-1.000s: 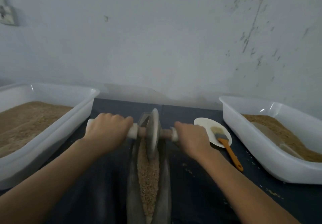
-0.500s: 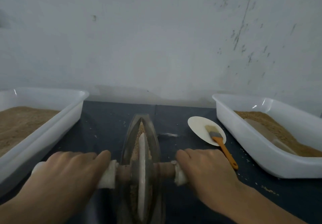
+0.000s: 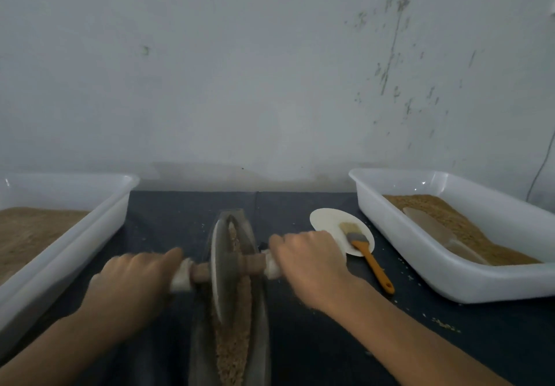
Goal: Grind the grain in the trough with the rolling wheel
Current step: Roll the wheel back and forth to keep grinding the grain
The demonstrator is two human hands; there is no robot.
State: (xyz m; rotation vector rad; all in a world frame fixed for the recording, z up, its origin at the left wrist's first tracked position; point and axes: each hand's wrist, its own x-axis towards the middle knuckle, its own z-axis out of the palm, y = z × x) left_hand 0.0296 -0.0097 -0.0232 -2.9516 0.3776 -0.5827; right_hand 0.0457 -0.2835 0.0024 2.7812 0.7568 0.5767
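My left hand [image 3: 136, 277] and right hand [image 3: 306, 262] are each curled around one end of the axle [image 3: 199, 273], which runs crosswise through the rolling wheel [image 3: 220, 268]. The wheel stands upright between my hands, its rim down in the trough [image 3: 262, 310]. The trough's long axis runs straight away from me, square to the axle, so I judge the stroke must go along that line, both hands equally placed. Grain [image 3: 237, 337] lies in the trough, both ahead of the wheel and nearer me.

Right of the trough, close to my right hand, a white plate [image 3: 326, 220] holds a brush [image 3: 365, 250]; further right a white tub [image 3: 450, 277] holds grain and a scoop [image 3: 432, 229]. Left of the trough sits another tub [image 3: 69, 253]. Neither tub blocks the trough's line.
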